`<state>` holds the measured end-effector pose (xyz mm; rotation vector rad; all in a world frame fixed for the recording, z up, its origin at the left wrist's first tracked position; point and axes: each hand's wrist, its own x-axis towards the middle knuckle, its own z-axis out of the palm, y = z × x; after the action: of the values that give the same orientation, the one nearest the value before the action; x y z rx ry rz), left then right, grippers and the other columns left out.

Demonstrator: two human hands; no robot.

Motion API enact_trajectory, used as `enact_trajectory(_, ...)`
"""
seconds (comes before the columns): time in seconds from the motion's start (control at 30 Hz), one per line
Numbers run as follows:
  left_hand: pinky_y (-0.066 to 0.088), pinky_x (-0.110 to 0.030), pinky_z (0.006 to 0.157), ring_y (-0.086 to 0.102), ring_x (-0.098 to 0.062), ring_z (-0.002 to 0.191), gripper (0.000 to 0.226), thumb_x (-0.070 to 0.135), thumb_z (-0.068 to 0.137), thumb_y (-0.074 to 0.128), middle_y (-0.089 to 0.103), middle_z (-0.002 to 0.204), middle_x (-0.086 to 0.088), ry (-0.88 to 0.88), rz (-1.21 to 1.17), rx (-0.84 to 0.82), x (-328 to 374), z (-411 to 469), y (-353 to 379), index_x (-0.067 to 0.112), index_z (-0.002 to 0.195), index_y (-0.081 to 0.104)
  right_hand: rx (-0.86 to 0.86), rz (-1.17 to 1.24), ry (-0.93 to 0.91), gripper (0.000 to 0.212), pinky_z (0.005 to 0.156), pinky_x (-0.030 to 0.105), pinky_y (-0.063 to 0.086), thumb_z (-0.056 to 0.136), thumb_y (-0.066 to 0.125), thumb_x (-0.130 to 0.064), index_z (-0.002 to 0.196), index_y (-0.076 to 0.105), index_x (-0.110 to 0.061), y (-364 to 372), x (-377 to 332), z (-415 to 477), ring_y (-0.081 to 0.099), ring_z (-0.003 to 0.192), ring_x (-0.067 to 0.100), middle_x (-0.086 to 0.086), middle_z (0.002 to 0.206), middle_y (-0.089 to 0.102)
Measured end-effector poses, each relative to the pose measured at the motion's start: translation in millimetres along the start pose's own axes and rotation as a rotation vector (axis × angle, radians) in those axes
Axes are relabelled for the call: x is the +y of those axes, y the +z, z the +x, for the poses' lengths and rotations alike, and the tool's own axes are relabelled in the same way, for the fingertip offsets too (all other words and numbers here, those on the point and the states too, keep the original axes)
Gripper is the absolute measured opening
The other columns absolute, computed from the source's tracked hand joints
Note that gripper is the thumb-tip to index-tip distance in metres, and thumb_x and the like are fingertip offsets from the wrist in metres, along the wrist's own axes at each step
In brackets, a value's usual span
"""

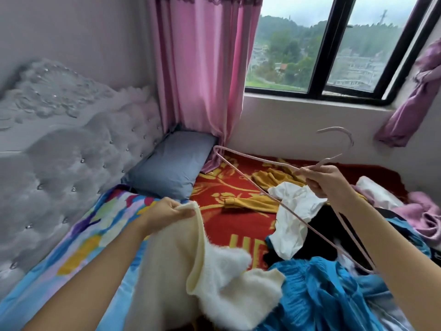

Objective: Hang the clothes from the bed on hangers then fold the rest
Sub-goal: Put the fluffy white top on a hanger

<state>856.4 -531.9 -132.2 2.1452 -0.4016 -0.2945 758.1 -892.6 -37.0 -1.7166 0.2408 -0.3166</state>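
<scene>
From where I stand the person is midway through dressing one hanger. The left hand [164, 215], on the near side of the pillow [171, 163], pinches the ribbed edge of a cream sweater [229, 278] between thumb and curled fingers; the rest of it droops towards the person. I take it the edge is lifted so the opening hangs slack for the wire to go in.

The right hand [327, 181], to the right of the pillow and raised above the bedding, has its fingers wrapped round the neck of a pink hanger [325, 160] just under the hook. One shoulder tip points back towards the pillow, likely so that end can be fed in first; hanger and sweater are apart.

Right of the pillow, on a red blanket [229, 223], the other clothes lie in a loose heap: a yellow top [257, 201], a white shirt [293, 218] and a blue dress [322, 290], none yet hung or folded.
</scene>
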Motion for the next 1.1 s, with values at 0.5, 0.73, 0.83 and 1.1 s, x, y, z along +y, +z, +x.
enact_trajectory(0.5,0.040,-0.015,0.044,0.049,-0.002,0.045,0.046,0.064,0.063,0.064,0.055,0.050,0.007,-0.159,-0.362,0.094,-50,-28,12,0.020,0.050,0.064,-0.349,-0.232,0.175,0.027,0.028,0.011,0.017,0.092,0.050,-0.007,0.073,0.061,0.008,9,16,-15,0.023,0.030,0.002,-0.005,0.038,0.032)
enact_trajectory(0.73,0.033,-0.016,0.043,0.040,-0.005,0.046,0.057,0.076,0.059,0.062,0.042,0.049,0.006,-0.135,-0.356,0.096,-43,-27,18,0.021,0.049,0.047,-0.314,-0.204,0.269,0.029,0.029,0.010,0.015,0.094,0.049,-0.010,0.071,0.061,0.005,18,23,-22,0.023,0.027,0.005,-0.002,0.037,0.033)
enact_trajectory(0.83,0.037,-0.022,0.050,0.045,-0.009,0.053,0.074,0.087,0.039,0.063,0.047,0.056,-0.001,-0.120,-0.364,0.078,-40,-27,21,0.015,0.058,0.054,-0.292,-0.174,0.309,0.030,0.029,0.010,0.016,0.096,0.047,-0.011,0.072,0.059,0.004,17,25,-27,0.023,0.028,0.004,-0.002,0.039,0.033)
enact_trajectory(1.1,0.049,-0.025,0.061,0.061,-0.018,0.070,0.075,0.077,0.054,0.062,0.062,0.067,-0.005,-0.133,-0.413,0.057,-40,-29,21,0.006,0.077,0.067,-0.254,-0.113,0.335,0.033,0.029,0.009,0.016,0.097,0.045,-0.013,0.072,0.059,0.004,19,22,-37,0.023,0.028,0.004,-0.002,0.040,0.032)
